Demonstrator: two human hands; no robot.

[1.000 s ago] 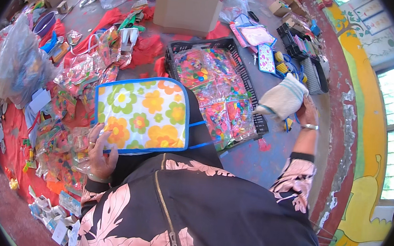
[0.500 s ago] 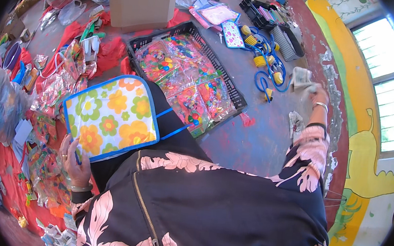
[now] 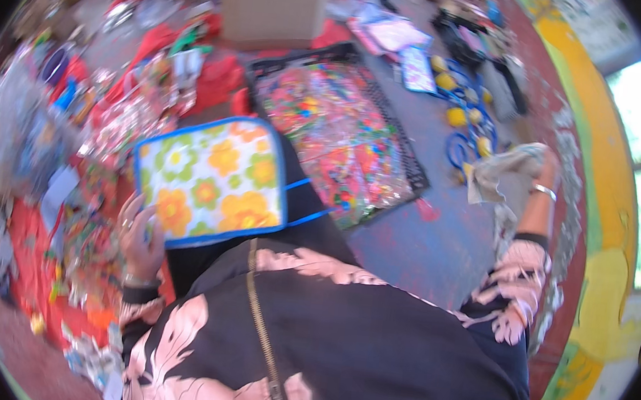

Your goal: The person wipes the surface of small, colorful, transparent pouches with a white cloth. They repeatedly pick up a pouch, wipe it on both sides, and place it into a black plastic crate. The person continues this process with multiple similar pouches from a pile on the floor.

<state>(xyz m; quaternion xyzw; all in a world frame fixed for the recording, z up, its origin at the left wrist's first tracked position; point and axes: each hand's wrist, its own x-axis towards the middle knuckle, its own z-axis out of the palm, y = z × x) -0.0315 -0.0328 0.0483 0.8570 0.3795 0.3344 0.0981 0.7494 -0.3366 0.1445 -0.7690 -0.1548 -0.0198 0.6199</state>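
Note:
Across my lap lies a flowered cloth piece [image 3: 211, 178] with white ground, blue edging and blue ties, shaped like an apron or bib. My left hand [image 3: 142, 241] is beside its lower left corner, fingers apart and slightly bent, with nothing visible in them. Out to the right, my right hand [image 3: 545, 174] is closed on a crumpled greyish rag [image 3: 502, 170], which spreads to the left of the fingers above the floor. Motion blur softens the rag and the fingers.
Ahead is a black crate [image 3: 409, 156] with bags of small colourful pieces. Blue cords with yellow parts [image 3: 458, 117] lie right of it, a cardboard box [image 3: 271, 12] behind. Plastic bags [image 3: 23, 125] and mixed packets crowd the left. A painted wall [image 3: 596, 304] bounds the right.
The rag has spread out and hangs wider from my right hand. My left hand's fingers have lifted from the flowered piece's edge. The whole view has shifted, moving the scene rightward.

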